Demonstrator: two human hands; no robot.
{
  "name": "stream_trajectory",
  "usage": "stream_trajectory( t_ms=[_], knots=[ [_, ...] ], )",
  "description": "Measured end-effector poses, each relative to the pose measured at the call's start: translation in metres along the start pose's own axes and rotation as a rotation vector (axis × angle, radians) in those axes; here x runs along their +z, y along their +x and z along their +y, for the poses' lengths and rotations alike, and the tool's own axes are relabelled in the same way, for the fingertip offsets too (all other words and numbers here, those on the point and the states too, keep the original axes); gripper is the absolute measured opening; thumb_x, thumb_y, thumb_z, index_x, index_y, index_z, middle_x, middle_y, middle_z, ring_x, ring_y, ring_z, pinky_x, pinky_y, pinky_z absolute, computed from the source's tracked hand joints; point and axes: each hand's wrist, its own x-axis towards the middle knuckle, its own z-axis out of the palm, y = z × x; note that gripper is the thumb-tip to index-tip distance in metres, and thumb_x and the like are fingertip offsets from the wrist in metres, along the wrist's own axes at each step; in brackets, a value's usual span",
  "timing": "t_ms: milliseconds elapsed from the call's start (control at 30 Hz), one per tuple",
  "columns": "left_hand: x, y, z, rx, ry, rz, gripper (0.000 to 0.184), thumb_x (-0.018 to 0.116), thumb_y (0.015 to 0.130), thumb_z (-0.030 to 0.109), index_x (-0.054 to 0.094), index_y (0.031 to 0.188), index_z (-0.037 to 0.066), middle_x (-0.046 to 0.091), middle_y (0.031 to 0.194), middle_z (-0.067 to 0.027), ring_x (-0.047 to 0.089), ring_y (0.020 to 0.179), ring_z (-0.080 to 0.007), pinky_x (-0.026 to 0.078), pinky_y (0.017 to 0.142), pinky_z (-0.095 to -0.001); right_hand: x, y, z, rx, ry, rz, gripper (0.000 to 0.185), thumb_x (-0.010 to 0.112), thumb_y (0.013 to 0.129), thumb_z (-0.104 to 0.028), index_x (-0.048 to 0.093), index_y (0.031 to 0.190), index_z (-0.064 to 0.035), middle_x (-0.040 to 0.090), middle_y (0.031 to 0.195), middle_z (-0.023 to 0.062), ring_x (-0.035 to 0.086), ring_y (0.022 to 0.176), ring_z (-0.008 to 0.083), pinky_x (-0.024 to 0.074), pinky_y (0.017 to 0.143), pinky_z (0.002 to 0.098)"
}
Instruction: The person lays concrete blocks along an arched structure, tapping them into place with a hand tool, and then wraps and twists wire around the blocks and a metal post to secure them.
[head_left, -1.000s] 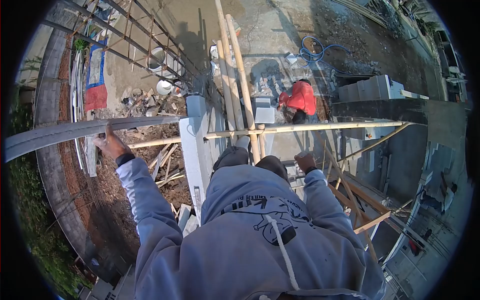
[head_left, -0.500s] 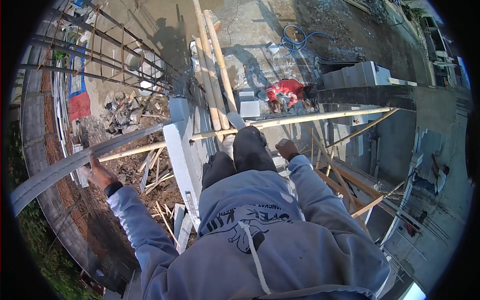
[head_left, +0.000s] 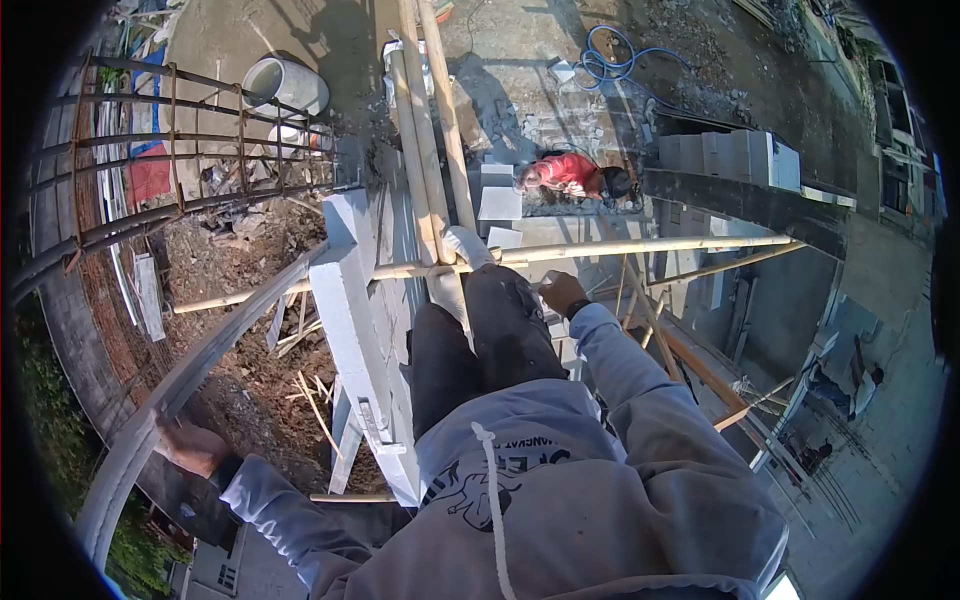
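Observation:
A long grey bar [head_left: 215, 345] slants from the top of the white block wall [head_left: 350, 330] down to the lower left. My left hand [head_left: 195, 447] grips the outer part of this bar, its fingers at the edge and partly hidden. My right hand [head_left: 563, 292] is closed in front of my right knee, near the horizontal bamboo pole [head_left: 640, 246]. What it holds, if anything, I cannot make out. My feet are at the bamboo poles, beside the wall. A small level-like piece [head_left: 377, 428] lies against the near end of the wall.
Far below, a person in red [head_left: 565, 172] crouches beside pale blocks [head_left: 500, 204]. A rebar cage [head_left: 175, 150] stands at the upper left. Upright bamboo poles [head_left: 440, 120] rise ahead. Rubble lies below on the left; another person [head_left: 862, 385] is at the right.
The grey bar has swung its outer end downward and nearer to me, with my left hand on it. My view has shifted slightly, and the person in red has bent differently.

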Motion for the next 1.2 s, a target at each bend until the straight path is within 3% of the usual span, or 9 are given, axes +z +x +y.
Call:
stream_trajectory(
  t_ms=[300, 433, 467, 600, 700, 800, 967, 1033, 1200],
  knots=[
    [0.058, -0.019, -0.049, -0.045, -0.651, 0.2, 0.042, 0.053, 0.091, 0.029, 0.052, 0.123, 0.002, 0.043, 0.134, -0.0158, 0.039, 0.125, -0.0315, 0.025, 0.108, -0.0491, 0.055, 0.189, 0.028, -0.088, -0.094, 0.121, 0.03, 0.059, 0.078, -0.033, 0.064, 0.089, -0.0054, 0.065, 0.09, 0.0213, 0.062, 0.09, 0.0364, 0.048, 0.079, 0.0456],
    [0.097, -0.037, -0.105, -0.019, -0.772, 0.106, 0.054, 0.053, 0.09, 0.036, 0.045, 0.125, -0.005, 0.043, 0.133, -0.0217, 0.039, 0.124, -0.0354, 0.026, 0.108, -0.0476, 0.085, 0.249, 0.007, 0.028, -0.127, 0.244, 0.045, 0.059, 0.077, -0.038, 0.061, 0.092, 0.005, 0.063, 0.094, 0.0273, 0.06, 0.093, 0.0416, 0.0479, 0.082, 0.046],
    [0.109, -0.038, -0.12, 0.083, -0.724, 0.105, 0.058, 0.053, 0.09, 0.036, 0.043, 0.126, -0.008, 0.039, 0.135, -0.0248, 0.035, 0.128, -0.0365, 0.02, 0.111, -0.0485, 0.096, 0.274, 0.012, 0.052, -0.163, 0.166, 0.052, 0.06, 0.078, -0.039, 0.057, 0.098, 0.0097, 0.061, 0.098, 0.0304, 0.059, 0.096, 0.0423, 0.047, 0.085, 0.0461],
    [0.137, -0.047, -0.168, 0.192, -0.657, 0.128, 0.063, 0.06, 0.085, 0.035, 0.041, 0.128, -0.008, 0.036, 0.137, -0.0281, 0.033, 0.129, -0.0401, 0.016, 0.111, -0.0521, 0.143, 0.333, 0.016, -0.237, -0.181, 0.361, 0.049, 0.062, 0.08, -0.036, 0.053, 0.108, 0.0039, 0.057, 0.107, 0.0252, 0.054, 0.105, 0.0375, 0.0427, 0.092, 0.0429],
    [0.138, -0.053, -0.22, 0.273, -0.591, 0.137, 0.061, 0.059, 0.086, 0.034, 0.041, 0.128, -0.008, 0.041, 0.133, -0.0273, 0.034, 0.129, -0.0384, 0.017, 0.111, -0.0505, 0.162, 0.33, -0.002, -0.369, -0.545, 0.144, 0.038, 0.06, 0.08, -0.028, 0.055, 0.105, -0.0006, 0.058, 0.106, 0.0201, 0.052, 0.109, 0.0343, 0.0386, 0.094, 0.0482],
    [0.162, -0.074, -0.245, 0.255, -0.404, 0.285, 0.054, 0.054, 0.09, 0.034, 0.046, 0.125, -0.006, 0.047, 0.129, -0.0217, 0.041, 0.125, -0.0352, 0.023, 0.109, -0.049, 0.197, 0.361, 0.032, -0.521, -0.853, 0.335, 0.028, 0.056, 0.078, -0.022, 0.059, 0.1, -0.0035, 0.061, 0.1, 0.0162, 0.051, 0.11, 0.0312, 0.0342, 0.094, 0.0525],
    [0.146, -0.107, -0.3, 0.368, 0.39, 0.466, 0.042, 0.039, 0.097, 0.034, 0.055, 0.117, 0.0, 0.051, 0.121, -0.0106, 0.052, 0.116, -0.0251, 0.041, 0.099, -0.0413, 0.185, 0.376, 0.031, -0.548, -0.948, 0.092, 0.018, 0.051, 0.078, -0.016, 0.062, 0.089, -0.0066, 0.064, 0.09, 0.012, 0.055, 0.099, 0.0288, 0.0359, 0.092, 0.0479],
    [0.174, -0.132, -0.294, 0.236, 0.399, 0.565, 0.043, 0.038, 0.097, 0.034, 0.055, 0.117, 0.0, 0.051, 0.12, -0.0111, 0.052, 0.116, -0.0235, 0.043, 0.099, -0.0394, 0.179, 0.38, 0.035, -0.562, -0.915, 0.127, 0.017, 0.055, 0.078, -0.021, 0.062, 0.086, -0.0077, 0.064, 0.088, 0.0113, 0.056, 0.095, 0.0285, 0.0397, 0.088, 0.0449],
    [0.203, -0.167, -0.298, 0.264, 0.119, 0.472, 0.045, 0.045, 0.094, 0.032, 0.049, 0.123, -0.002, 0.051, 0.127, -0.014, 0.049, 0.119, -0.026, 0.033, 0.102, -0.0394, 0.164, 0.373, 0.051, -0.741, -1.082, 0.029, 0.018, 0.055, 0.077, -0.017, 0.065, 0.081, -0.0024, 0.066, 0.083, 0.0139, 0.059, 0.094, 0.0288, 0.0452, 0.079, 0.045]
  ],
)
